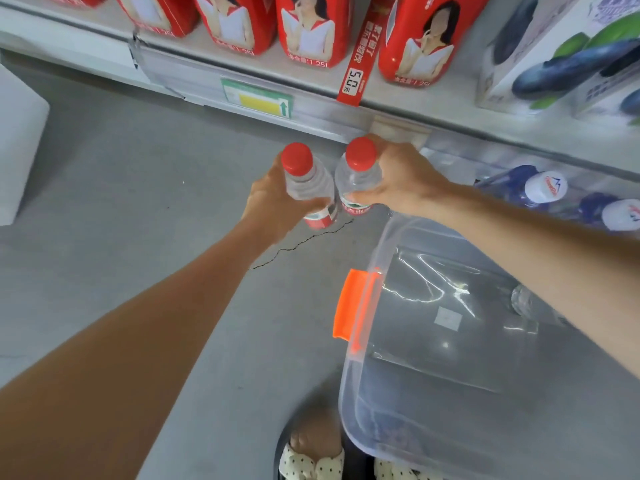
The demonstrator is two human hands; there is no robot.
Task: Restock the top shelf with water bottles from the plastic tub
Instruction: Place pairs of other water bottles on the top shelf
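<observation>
My left hand (268, 202) grips a clear water bottle (304, 181) with a red cap and red label, held upright. Beside it, touching, my right hand (403, 174) grips a second water bottle (356, 178) of the same kind. Both bottles hang in the air just below the edge of a grey shelf (322, 112), above the floor. The clear plastic tub (367, 393) with an orange clip handle (349, 303) stands on the floor at the lower right, under my right forearm. One more clear bottle (523, 299) lies inside it.
Large red bottles (311, 29) and white cartons (561, 53) stand on the shelf above my hands. Blue bottles with white caps (543, 188) sit on a lower shelf at right. A white block (17, 140) stands at left. Feet in dotted slippers (311, 459) show at the bottom.
</observation>
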